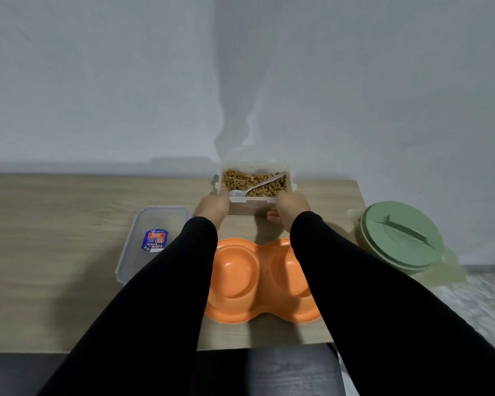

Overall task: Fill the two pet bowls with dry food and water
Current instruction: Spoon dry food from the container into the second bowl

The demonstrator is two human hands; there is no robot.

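Orange pet bowls (pixel 257 281), green jug lid (pixel 400 238), black sleeves (pixel 160 295).

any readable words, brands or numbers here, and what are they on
"LOCK": on the blue and red sticker on the clear lid left of the orange double bowl; it reads upside down from this view.
The sticker's other lines are too small and blurred to read.
No text is visible on the food container, the spoon or the green-lidded jug.
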